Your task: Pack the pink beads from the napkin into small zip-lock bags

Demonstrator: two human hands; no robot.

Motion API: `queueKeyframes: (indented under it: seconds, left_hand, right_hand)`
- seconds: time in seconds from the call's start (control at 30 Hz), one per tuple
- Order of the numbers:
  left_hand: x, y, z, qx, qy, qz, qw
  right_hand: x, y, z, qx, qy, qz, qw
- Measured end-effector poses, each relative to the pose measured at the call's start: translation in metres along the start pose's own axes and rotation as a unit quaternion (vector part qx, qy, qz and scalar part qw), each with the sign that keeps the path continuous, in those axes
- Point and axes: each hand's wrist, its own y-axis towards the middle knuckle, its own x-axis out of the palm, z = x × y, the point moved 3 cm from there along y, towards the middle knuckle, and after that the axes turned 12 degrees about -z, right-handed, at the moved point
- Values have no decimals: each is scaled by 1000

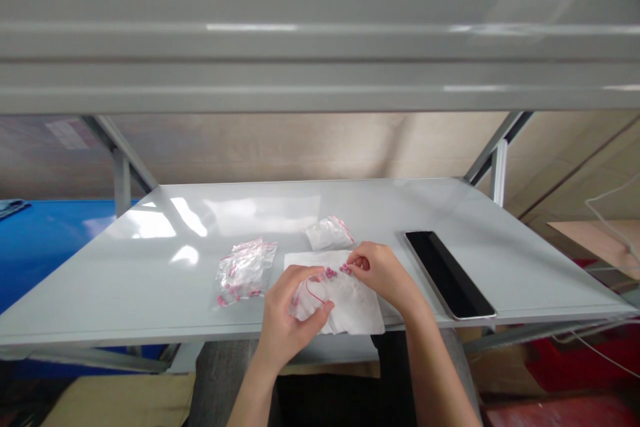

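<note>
A white sheet [357, 310] lies near the front edge of the grey table, with small pink beads [330, 273] on its upper part. My left hand [290, 313] curves over the sheet's left side, thumb and fingers apart. Between them shows a clear plastic bag [305, 303] with a red line; whether the hand touches it is not clear. My right hand [383, 273] has thumb and index finger pinched at the beads [345, 268] on the right; what sits between the fingertips is too small to make out.
Clear bags with pink pieces [245, 273] lie left of the sheet. Another clear bag [329, 233] sits behind it. A black tablet [450, 273] lies to the right. A grey shelf [320, 80] hangs above the table [150, 280].
</note>
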Motion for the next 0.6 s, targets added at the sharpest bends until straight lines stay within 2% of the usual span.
queueKeyframes:
  seconds: [0.1,0.2,0.27,0.37,0.47,0.6]
  left_hand:
    - [0,0,0,0,-2,2,1000]
    - [1,-1,0,-2,-3,1,1000]
    - [2,-1,1,-2,-4,-1,1000]
    - [2,0,1,-2,-8,2,1000]
    - [1,1,1,-5,-13,6,1000]
    - [0,2,3,2,-13,7,1000]
  right_hand:
    - [-5,-2,-2,-3,16,11,1000]
    - [-15,-9,-16,-28,51,22,998]
    - [-21,-17,-32,-76,131,22,988]
    - [-21,-25,-56,-135,248,5,959]
    - [-13,-25,-69,-134,260,-18,956]
    - [-7,-22,-70,-124,230,-26,965]
